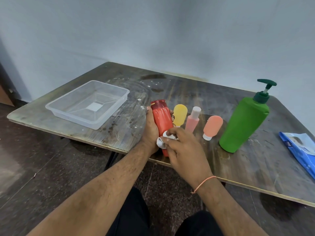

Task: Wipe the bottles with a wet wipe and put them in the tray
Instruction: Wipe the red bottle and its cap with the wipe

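hiding red bottle (pixel 162 118) base, hands, wet wipe (pixel 162 141) bunched

Red bottle (pixel 162 120): bright red body, darker red cap. Wet wipe (pixel 162 141): white. Yellow bottle (pixel 180 114): plain pale yellow. Pink bottle (pixel 192 122): pink body, white cap. Peach tube (pixel 213 126): salmon-orange, white cap at its lower end. Pump bottle (pixel 243 125): vivid green body, dark green pump head. Tray (pixel 54 108): clear, colourless plastic. Wipes packet (pixel 301 152): blue with a pale panel and white lettering. Table (pixel 187 86): dark brown wood grain, streaked and speckled white. Wrist thread (pixel 203 182): orange. Wall (pixel 153 31): pale grey-blue.
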